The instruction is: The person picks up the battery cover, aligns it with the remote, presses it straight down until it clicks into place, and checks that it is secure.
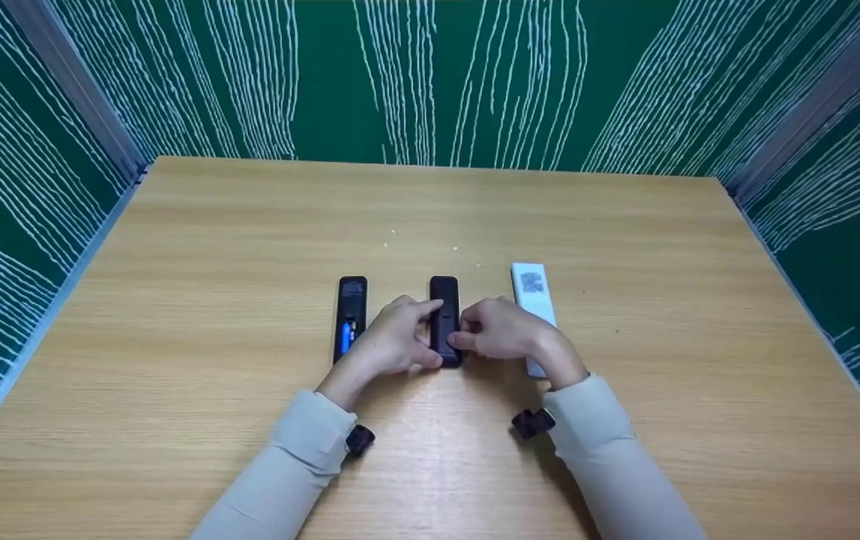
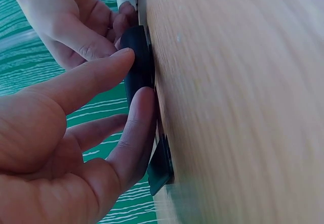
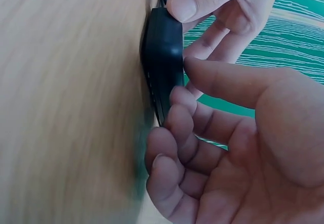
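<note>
A black remote (image 1: 444,319) lies back side up on the table between both hands. The left hand (image 1: 400,337) grips it from the left, its thumb at the near end and a finger on the upper part. From the right, the right hand (image 1: 501,328) sets its thumb on the lower part of the back, the other fingers curled at the side. In the left wrist view the remote (image 2: 137,64) stands edge-on between the hands; the right wrist view shows its near end (image 3: 164,47). A second black remote (image 1: 352,300) lies left, its compartment uncovered with a blue battery (image 1: 346,337) inside.
A white box-like object (image 1: 534,300) with a printed code lies just right of the right hand, partly behind it. Several tiny pale bits are scattered on the wooden table (image 1: 430,202) beyond the remotes. Green walls with white lines surround the table.
</note>
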`<state>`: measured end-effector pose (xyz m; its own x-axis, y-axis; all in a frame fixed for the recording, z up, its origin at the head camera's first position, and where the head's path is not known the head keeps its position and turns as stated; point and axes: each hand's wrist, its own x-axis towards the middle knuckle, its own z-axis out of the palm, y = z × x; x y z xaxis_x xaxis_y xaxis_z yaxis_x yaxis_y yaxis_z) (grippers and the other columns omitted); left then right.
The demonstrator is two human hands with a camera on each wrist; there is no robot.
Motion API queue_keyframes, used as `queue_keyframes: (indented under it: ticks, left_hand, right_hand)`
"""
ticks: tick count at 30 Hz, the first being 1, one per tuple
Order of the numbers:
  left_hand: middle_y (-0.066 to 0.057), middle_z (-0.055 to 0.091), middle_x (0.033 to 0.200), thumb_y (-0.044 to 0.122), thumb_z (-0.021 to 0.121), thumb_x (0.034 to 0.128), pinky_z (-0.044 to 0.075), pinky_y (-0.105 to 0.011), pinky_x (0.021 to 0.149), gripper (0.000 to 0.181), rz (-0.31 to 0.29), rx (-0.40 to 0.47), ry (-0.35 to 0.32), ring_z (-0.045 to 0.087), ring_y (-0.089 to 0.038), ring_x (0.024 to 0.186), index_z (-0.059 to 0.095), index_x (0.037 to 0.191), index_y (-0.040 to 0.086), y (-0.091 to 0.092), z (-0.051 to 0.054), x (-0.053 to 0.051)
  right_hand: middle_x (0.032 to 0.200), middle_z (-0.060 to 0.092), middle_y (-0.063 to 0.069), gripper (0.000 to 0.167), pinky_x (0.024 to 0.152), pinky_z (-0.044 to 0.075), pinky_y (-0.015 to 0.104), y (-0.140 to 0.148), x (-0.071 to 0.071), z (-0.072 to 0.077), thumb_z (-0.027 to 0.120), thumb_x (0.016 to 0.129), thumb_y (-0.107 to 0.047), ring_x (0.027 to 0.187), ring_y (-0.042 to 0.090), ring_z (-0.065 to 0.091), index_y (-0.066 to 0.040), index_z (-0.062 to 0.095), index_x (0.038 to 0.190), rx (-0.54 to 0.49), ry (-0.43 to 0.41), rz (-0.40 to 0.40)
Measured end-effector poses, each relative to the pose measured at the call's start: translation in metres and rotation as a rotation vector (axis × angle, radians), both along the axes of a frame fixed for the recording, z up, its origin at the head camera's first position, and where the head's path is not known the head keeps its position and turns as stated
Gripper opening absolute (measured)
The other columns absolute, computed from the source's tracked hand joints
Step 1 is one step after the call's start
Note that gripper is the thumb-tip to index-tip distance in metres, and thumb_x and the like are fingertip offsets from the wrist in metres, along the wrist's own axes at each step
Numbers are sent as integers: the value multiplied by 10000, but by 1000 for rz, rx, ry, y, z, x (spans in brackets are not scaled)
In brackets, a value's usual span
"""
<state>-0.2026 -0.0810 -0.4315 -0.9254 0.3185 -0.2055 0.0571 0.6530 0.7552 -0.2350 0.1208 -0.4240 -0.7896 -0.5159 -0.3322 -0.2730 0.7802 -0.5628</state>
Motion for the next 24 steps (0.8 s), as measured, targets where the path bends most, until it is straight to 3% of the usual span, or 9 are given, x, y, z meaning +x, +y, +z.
queue_keyframes:
  ticks: [10, 24]
  left_hand:
    - [-182, 567, 1318, 35, 904, 783, 475, -372, 1043, 906, -25, -17, 41, 552, -256, 1059, 493, 1589, 80, -1, -2, -1]
    - [-166, 555, 1299, 8, 895, 777, 487, -376, 1026, 931, -7, -5, 11, 553, -255, 1043, 473, 1603, 95, -1, 0, 1]
  right_hand:
    - [699, 659, -23, 269, 582, 407, 276, 1, 2, 0, 705, 1025, -282, 613, 114, 563, -115, 691, 814, -18, -30, 2]
    - [694, 644, 0, 243, 574, 424, 263, 0, 0, -2, 704, 1031, -259, 621, 124, 567, -114, 682, 839, -55, -110, -41]
